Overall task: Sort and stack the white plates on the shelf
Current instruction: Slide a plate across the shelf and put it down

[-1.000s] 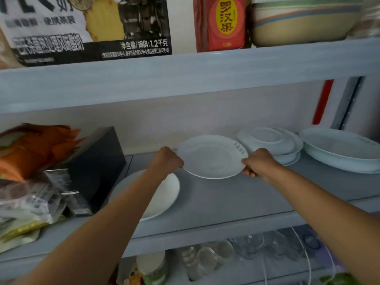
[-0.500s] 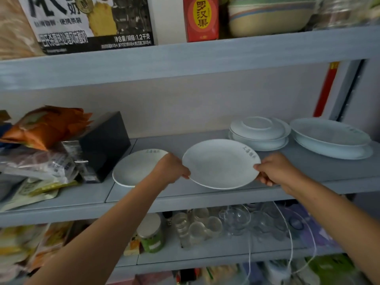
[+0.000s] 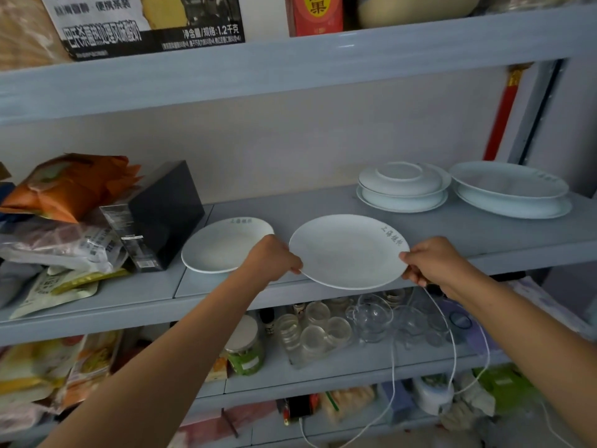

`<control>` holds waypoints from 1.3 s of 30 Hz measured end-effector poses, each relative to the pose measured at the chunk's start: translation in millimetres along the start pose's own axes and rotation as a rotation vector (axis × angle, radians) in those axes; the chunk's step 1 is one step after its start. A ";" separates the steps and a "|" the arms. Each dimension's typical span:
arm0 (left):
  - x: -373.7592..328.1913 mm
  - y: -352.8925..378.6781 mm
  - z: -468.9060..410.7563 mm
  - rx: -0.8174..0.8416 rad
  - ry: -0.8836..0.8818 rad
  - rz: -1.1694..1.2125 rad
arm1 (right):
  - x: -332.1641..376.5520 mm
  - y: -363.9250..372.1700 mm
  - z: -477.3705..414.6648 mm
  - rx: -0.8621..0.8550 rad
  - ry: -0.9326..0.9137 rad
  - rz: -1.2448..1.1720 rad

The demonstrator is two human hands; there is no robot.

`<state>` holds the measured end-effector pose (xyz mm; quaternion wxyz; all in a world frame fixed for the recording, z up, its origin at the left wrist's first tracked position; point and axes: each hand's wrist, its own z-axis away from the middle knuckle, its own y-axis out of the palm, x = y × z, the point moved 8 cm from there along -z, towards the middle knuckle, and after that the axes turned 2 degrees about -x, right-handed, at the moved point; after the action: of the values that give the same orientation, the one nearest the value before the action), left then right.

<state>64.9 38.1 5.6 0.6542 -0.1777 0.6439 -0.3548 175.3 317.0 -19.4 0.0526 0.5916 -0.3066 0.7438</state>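
Change: held plate (image 3: 349,252) pulled from far middle of shelf (image 3: 484,236) toward near edge, now lifted, tilted slightly, overhanging shelf front. Reads as plate picked up for stacking, not yet placed.

Left: second plate (image 3: 226,244) flat on shelf, just left of left hand (image 3: 274,258); likely stack target.
Middle: left hand pinches held plate's left rim, right hand (image 3: 433,263) pinches right rim; plate between the 2 hands.
Far right: bowl stack (image 3: 403,187), wide dishes (image 3: 512,189), well apart from hands.
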 end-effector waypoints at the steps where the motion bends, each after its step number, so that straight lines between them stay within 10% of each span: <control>1: 1.8 3.0 -0.3 0.004 -0.002 -0.002 | -2.4 1.3 -1.2 -0.003 -0.002 -0.001; 39: -76.0 -8.1 -16.9 -0.107 0.244 -0.378 | 25.0 -40.1 -43.8 -0.125 -0.166 0.198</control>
<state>52.8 89.0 63.9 0.4828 -0.2854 0.6914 -0.4555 148.5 364.9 14.2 -0.0096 0.6136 -0.4126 0.6732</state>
